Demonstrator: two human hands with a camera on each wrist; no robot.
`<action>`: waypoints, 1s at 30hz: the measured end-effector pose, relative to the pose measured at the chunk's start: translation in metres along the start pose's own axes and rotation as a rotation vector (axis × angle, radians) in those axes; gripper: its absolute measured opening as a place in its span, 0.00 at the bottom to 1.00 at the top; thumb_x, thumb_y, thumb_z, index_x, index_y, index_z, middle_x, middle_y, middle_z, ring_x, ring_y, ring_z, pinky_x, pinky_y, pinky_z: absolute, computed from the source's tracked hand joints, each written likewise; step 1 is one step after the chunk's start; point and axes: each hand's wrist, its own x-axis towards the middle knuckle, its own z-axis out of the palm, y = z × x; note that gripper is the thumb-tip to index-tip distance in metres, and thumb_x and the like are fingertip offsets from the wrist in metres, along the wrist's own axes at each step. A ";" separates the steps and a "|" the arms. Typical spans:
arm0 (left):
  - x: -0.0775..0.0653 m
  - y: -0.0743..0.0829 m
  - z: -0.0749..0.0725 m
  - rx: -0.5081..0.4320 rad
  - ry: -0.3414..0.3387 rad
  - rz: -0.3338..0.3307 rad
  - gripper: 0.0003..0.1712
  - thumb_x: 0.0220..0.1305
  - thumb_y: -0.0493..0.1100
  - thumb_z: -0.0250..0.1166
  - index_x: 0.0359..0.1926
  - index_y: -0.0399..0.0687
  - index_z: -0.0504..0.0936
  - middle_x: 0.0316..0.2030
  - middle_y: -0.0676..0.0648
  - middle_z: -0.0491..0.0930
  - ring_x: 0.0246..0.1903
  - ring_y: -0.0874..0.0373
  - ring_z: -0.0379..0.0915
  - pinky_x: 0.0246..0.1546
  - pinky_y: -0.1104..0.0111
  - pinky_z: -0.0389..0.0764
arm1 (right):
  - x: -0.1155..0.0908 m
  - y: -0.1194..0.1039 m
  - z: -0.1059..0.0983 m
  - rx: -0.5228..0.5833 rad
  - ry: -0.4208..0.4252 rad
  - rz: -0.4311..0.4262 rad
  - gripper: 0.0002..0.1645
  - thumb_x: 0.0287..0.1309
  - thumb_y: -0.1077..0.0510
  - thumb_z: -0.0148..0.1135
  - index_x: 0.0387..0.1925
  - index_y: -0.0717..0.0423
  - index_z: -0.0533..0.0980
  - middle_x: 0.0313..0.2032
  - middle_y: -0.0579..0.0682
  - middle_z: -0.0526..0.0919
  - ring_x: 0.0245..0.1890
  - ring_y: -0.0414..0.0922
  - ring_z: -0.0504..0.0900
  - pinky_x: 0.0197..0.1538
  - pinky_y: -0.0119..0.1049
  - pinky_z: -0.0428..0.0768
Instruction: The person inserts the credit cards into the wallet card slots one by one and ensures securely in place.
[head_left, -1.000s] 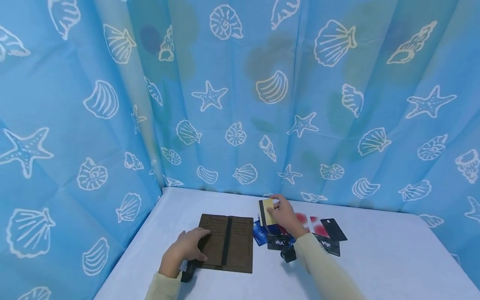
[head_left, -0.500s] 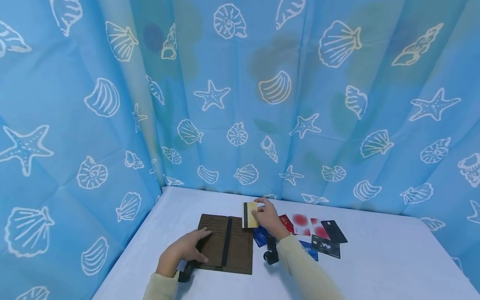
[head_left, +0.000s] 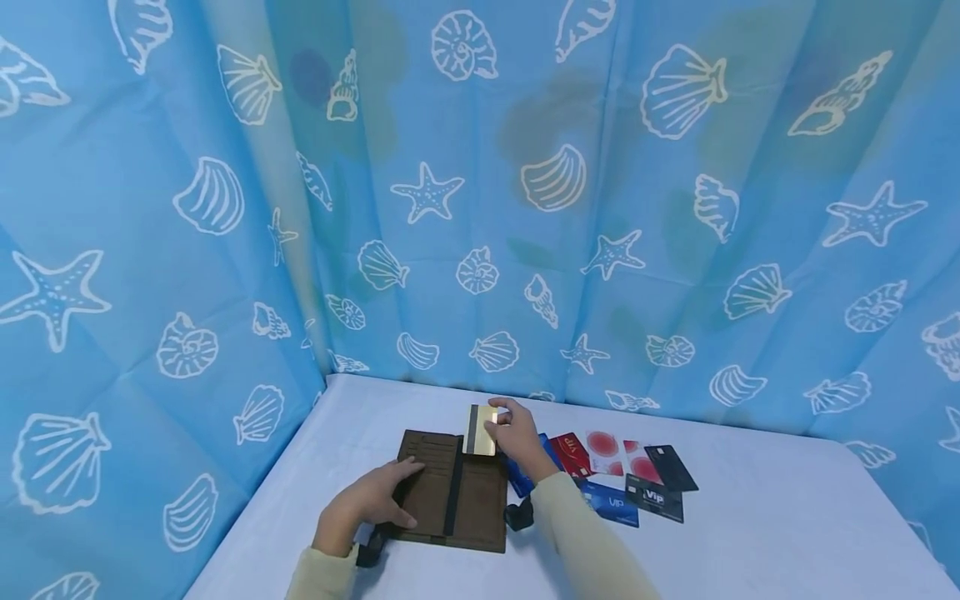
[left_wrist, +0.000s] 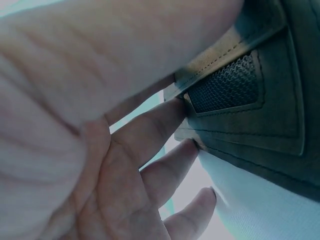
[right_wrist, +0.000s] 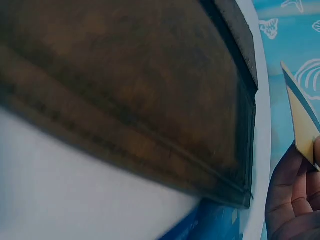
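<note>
A brown wallet [head_left: 480,508] lies spread open on the table, with card slots on its left half and a dark strap [head_left: 453,492] down the middle. My left hand [head_left: 367,500] rests at its left edge, thumb and fingers spread over that side. In the left wrist view its fairly straight fingers [left_wrist: 150,127] touch the wallet edge beside a mesh window [left_wrist: 227,87]. Between thumb and fingers my right hand [head_left: 517,437] pinches a yellow card [head_left: 482,429] with a dark stripe. Raised upright, the card overlaps the upper right half of the wallet in the head view.
Right of the wallet lie several cards: a red card [head_left: 570,454], a blue card [head_left: 611,502], a black Vip card [head_left: 655,497], a plain black card [head_left: 671,467] and red-and-white ones [head_left: 604,452]. A shell-patterned blue curtain [head_left: 480,208] stands behind the white table [head_left: 780,517].
My right hand has carried the yellow card leftward from above the cards to over the wallet, uncovering more of the cards. The left hand has stayed at the wallet's left edge.
</note>
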 end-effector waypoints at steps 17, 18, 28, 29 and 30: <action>0.002 0.005 -0.004 0.019 0.018 -0.027 0.49 0.42 0.41 0.82 0.68 0.50 0.71 0.72 0.38 0.63 0.70 0.34 0.59 0.66 0.38 0.67 | 0.005 -0.006 0.025 0.139 -0.022 -0.001 0.31 0.62 0.67 0.59 0.67 0.58 0.68 0.46 0.61 0.81 0.37 0.47 0.81 0.38 0.38 0.87; 0.002 0.005 -0.004 0.022 0.018 -0.026 0.49 0.42 0.41 0.82 0.68 0.50 0.71 0.72 0.38 0.63 0.70 0.34 0.59 0.66 0.38 0.67 | 0.005 -0.004 0.027 0.148 -0.026 -0.007 0.31 0.62 0.67 0.59 0.67 0.59 0.68 0.46 0.61 0.82 0.36 0.47 0.81 0.36 0.37 0.86; 0.005 0.002 -0.003 0.003 0.007 -0.002 0.49 0.42 0.41 0.82 0.68 0.48 0.71 0.71 0.37 0.64 0.70 0.35 0.60 0.66 0.39 0.67 | -0.001 0.002 0.039 0.194 -0.103 -0.046 0.29 0.63 0.67 0.60 0.66 0.64 0.67 0.44 0.62 0.82 0.38 0.51 0.84 0.37 0.37 0.87; 0.005 0.001 -0.001 -0.001 0.007 0.002 0.49 0.41 0.41 0.82 0.67 0.48 0.72 0.71 0.37 0.64 0.69 0.35 0.60 0.66 0.39 0.67 | -0.003 0.002 0.041 0.195 -0.104 -0.043 0.29 0.63 0.68 0.60 0.65 0.65 0.67 0.43 0.63 0.82 0.38 0.53 0.84 0.38 0.39 0.87; 0.005 0.000 0.000 -0.006 0.007 0.005 0.49 0.41 0.40 0.82 0.67 0.48 0.72 0.71 0.37 0.64 0.69 0.35 0.61 0.66 0.39 0.67 | -0.005 0.002 0.043 0.194 -0.103 -0.043 0.28 0.63 0.68 0.60 0.65 0.65 0.68 0.43 0.62 0.82 0.38 0.53 0.85 0.38 0.40 0.88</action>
